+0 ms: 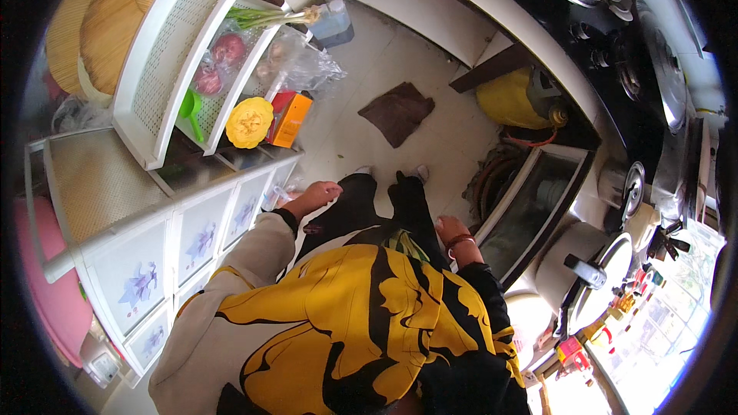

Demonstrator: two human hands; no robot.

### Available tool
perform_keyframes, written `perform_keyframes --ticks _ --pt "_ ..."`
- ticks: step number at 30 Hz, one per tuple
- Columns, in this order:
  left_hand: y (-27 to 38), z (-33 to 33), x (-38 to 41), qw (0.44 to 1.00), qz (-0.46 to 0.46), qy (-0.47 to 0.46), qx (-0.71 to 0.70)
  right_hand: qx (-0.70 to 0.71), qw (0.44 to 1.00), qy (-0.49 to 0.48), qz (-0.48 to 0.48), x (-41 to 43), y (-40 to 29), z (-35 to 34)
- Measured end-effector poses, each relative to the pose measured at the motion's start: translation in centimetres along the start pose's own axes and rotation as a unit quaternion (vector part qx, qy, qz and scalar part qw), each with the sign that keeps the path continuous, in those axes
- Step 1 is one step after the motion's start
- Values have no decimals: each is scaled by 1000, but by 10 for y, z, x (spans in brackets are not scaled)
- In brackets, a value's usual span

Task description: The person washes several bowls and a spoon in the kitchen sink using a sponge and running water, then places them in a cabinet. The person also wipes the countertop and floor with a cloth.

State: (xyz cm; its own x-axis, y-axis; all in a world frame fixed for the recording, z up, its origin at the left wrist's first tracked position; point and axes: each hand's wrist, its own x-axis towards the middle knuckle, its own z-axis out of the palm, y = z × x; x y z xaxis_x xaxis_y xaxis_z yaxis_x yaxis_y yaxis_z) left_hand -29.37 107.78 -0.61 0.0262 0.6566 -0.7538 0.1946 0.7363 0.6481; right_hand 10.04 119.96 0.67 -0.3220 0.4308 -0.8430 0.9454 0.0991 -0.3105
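Observation:
My left hand (pixel 319 196) hangs low beside the white drawer cabinet (pixel 199 222), its fingers loosely bent. No object shows in it. On the other side my right hand (pixel 452 229), with a reddish bracelet at the wrist, hangs near a glass-fronted cabinet door (pixel 533 202). Nothing can be seen in that hand either; the undersides of both hands are hidden. To the left, a white tiered rack (pixel 185 23) carries spring onions (pixel 259 18), bagged red onions (pixel 228 49), a green scoop (pixel 190 108), a yellow flower-shaped dish (pixel 249 122) and an orange box (pixel 293 121).
A brown cloth (pixel 398 112) lies on the tiled floor (pixel 369 57) ahead. Under the counter, a yellow gas cylinder (pixel 510 98) stands at right. Above it are a black gas stove (pixel 599 86) and a large lidded pot (pixel 576 276). Wooden boards (pixel 112 29) lean behind the rack.

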Motion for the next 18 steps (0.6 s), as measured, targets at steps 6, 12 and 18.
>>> perform_keyframes --ticks 6,12,18 --pt "30 8 19 979 75 -7 187 -137 974 -157 -92 -9 77 2" --pt "35 9 53 983 87 20 159 6 996 22 -83 37 58 -26" --pt "44 -3 117 981 111 62 149 236 971 12 22 133 -1 -25"
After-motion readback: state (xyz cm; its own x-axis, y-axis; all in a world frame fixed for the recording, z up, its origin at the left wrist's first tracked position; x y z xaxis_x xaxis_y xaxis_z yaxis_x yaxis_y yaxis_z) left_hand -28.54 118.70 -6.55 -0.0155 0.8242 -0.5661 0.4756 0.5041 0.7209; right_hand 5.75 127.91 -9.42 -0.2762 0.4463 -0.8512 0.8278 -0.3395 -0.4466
